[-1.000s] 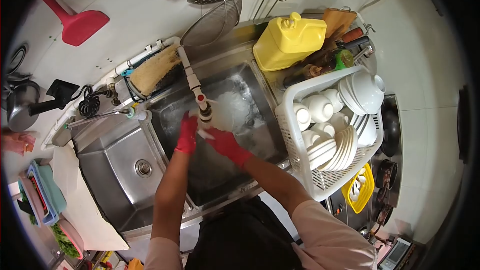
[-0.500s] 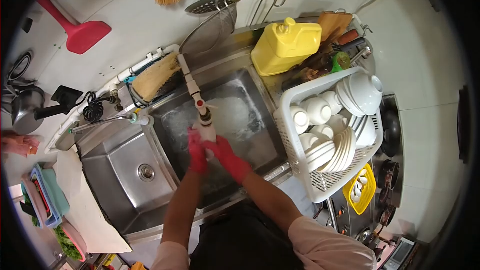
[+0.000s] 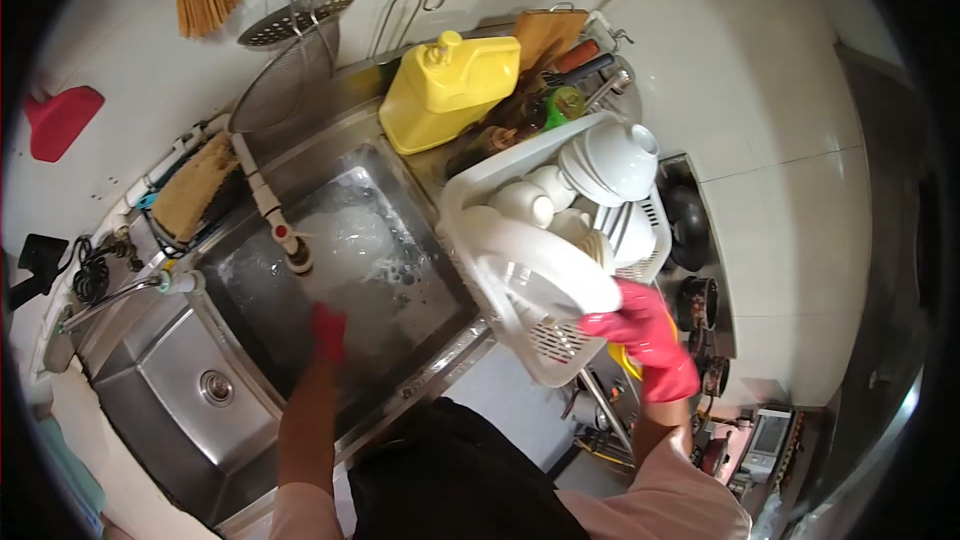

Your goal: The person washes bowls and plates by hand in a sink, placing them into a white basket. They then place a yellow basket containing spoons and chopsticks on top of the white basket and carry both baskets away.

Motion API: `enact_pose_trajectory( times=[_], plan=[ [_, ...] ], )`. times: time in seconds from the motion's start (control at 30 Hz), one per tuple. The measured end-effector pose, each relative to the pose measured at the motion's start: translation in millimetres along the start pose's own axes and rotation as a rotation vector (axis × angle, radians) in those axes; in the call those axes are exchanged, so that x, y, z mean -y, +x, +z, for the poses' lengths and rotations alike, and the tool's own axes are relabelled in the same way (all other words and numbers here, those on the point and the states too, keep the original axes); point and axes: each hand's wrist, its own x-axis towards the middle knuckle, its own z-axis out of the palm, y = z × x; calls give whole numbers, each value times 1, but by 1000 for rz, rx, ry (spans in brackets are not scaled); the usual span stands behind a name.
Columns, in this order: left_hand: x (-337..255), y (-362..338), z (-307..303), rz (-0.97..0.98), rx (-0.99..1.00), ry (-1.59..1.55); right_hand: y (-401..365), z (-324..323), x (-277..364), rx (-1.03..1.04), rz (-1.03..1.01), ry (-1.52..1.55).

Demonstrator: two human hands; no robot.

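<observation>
Holding the white plate [image 3: 575, 275] over the rack [image 3: 500, 168] at right, the right hand [image 3: 650, 335] grasps its rim; a controlled tilt best spares the bowls [image 3: 625, 162]. The left hand's [image 3: 328, 332] grip, at the sink [image 3: 430, 375], is unclear.

You could read no text, label, brand or sign in your view. No number could be made out either.

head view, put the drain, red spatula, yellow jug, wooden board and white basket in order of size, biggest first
1. White basket
2. Yellow jug
3. Red spatula and wooden board: too alike to rank, the board being partly hidden
4. Drain
</observation>
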Motion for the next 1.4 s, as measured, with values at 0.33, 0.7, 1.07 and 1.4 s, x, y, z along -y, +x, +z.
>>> enact_pose_trajectory(
  times=[0.33,0.7,1.07,1.4],
  plan=[
    [7,5,11,208,131,936,56,-81,-19,820,215,-786],
    [26,-25,1,521,256,1105,46,-18,-45,-23,-285,-1012],
    [-36,-30,-20,343,635,968,41,30,-52,-130,-297,-867],
    [-29,-56,20,279,258,927,61,234,-113,-71,-340,-62]
  ],
)
